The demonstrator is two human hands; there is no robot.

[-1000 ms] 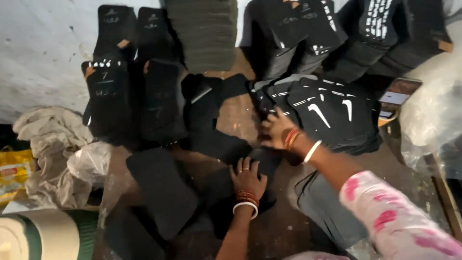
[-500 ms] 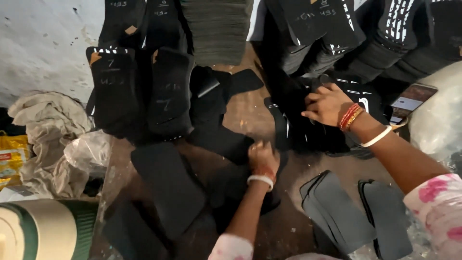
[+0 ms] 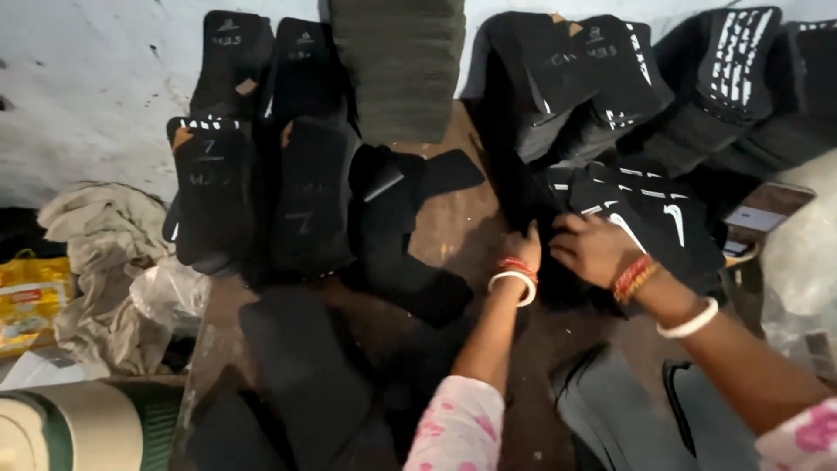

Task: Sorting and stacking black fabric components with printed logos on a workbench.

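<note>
My left hand (image 3: pixel 524 247) and my right hand (image 3: pixel 593 249) meet at a low pile of black sole pieces with white marks (image 3: pixel 663 218) on the brown wooden table (image 3: pixel 453 231). The left hand's fingers are tucked out of sight behind a dark upright piece (image 3: pixel 523 196) at the pile's left edge. My right hand's fingers curl onto the same edge, the palm lying on the pile. Both wrists carry red and white bangles. Loose black sole pieces (image 3: pixel 301 375) lie nearer to me on the left.
Stacks of black soles (image 3: pixel 214 187) lean on the white wall at the back, with a grey stack (image 3: pixel 401 70) between them. Beige cloth (image 3: pixel 96 253), a plastic bag (image 3: pixel 170 292) and a yellow packet (image 3: pixel 30 296) sit left. Grey soles (image 3: pixel 610 419) lie lower right, a phone (image 3: pixel 757 218) beyond.
My left hand has moved up and to the right from the loose pieces to the marked pile. My right hand has shifted left to meet it at the pile's edge.
</note>
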